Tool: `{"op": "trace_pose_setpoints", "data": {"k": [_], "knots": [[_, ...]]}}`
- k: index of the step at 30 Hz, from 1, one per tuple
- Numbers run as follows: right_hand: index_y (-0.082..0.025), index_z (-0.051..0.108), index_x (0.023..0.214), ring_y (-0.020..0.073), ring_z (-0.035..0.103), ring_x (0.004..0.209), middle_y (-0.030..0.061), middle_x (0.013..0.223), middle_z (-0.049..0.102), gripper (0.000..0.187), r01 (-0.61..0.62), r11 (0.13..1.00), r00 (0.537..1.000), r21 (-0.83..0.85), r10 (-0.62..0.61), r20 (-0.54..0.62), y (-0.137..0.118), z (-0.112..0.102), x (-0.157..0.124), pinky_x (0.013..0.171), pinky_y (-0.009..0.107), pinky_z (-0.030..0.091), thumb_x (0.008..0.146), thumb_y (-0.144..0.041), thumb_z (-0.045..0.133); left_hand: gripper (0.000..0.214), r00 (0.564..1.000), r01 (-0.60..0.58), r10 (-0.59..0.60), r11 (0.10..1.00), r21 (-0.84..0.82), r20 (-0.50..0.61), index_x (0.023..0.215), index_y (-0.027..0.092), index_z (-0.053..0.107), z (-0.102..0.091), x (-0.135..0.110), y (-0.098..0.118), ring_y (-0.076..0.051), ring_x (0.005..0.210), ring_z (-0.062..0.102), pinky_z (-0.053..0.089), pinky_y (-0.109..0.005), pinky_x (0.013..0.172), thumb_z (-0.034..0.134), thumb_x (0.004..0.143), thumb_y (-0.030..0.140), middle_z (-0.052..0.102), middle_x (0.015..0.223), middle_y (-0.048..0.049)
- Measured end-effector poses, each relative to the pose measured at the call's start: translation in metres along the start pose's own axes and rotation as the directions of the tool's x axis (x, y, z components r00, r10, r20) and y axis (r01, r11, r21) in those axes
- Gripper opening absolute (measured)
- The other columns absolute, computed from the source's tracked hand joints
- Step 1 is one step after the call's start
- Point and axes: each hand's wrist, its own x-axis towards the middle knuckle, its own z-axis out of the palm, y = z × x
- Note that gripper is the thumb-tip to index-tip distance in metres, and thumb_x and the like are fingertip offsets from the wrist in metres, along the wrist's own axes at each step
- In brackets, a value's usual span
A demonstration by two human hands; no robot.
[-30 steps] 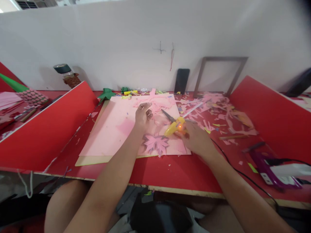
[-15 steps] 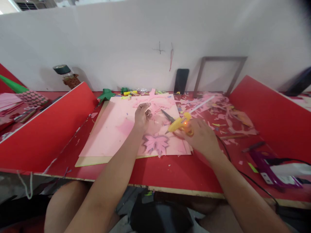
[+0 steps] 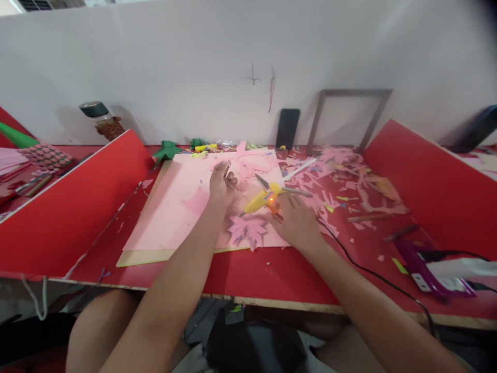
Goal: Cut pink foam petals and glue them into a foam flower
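My right hand (image 3: 297,220) is closed around a yellow glue gun (image 3: 258,201) with a glowing orange light. Its nozzle points down and left, just above a pink paper flower (image 3: 248,230) with pointed petals. My left hand (image 3: 222,184) hovers to the left with its fingers curled together; whatever they may pinch is too small to make out. Both hands are over a large pale pink sheet (image 3: 163,217). A dark pointed blade (image 3: 262,180) shows behind the glue gun, the rest of it hidden.
Pink paper scraps (image 3: 337,160) litter the right side. A phone (image 3: 288,128) and an empty frame (image 3: 355,93) lean on the wall. Red dividers (image 3: 77,207) flank the table. The black cord (image 3: 361,267) runs right, near a purple-and-white power strip (image 3: 419,272).
My right hand has brought the glue gun left and slightly down, so its nozzle is now over the flower's left upper edge. My left hand stays nearly in place, fingers still curled.
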Motion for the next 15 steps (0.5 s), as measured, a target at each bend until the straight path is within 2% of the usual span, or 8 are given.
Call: {"op": "trace_pose_setpoints", "data": {"k": [4,15], "knots": [[-0.02,0.056,0.097,0.0308,0.059,0.093,0.0125,0.096,0.067,0.011,0.038,0.999,0.998,-0.015,-0.037,0.045,-0.004,-0.0004,0.0029,0.082,0.041,0.045,0.093,-0.029,0.06,0.038,1.0,0.003,-0.003,1.0,-0.017,0.013,0.077,0.022,0.057,-0.0006,0.0,-0.0008,-0.003,0.05,0.042,0.036,-0.018,0.045,0.091,0.06,0.027,0.064,0.081,0.0051],[-0.018,0.059,0.097,0.029,0.059,0.092,0.0119,0.094,0.067,0.006,0.084,0.996,0.995,-0.021,-0.082,0.056,-0.0044,0.0026,0.0036,0.083,0.039,0.043,0.097,-0.023,0.055,0.039,1.0,0.01,-0.009,0.999,-0.046,0.025,0.076,0.022,0.058,-0.0005,-0.0003,-0.0003,-0.002,0.049,0.042,0.037,-0.018,0.045,0.092,0.058,0.025,0.063,0.079,0.0061]]}}
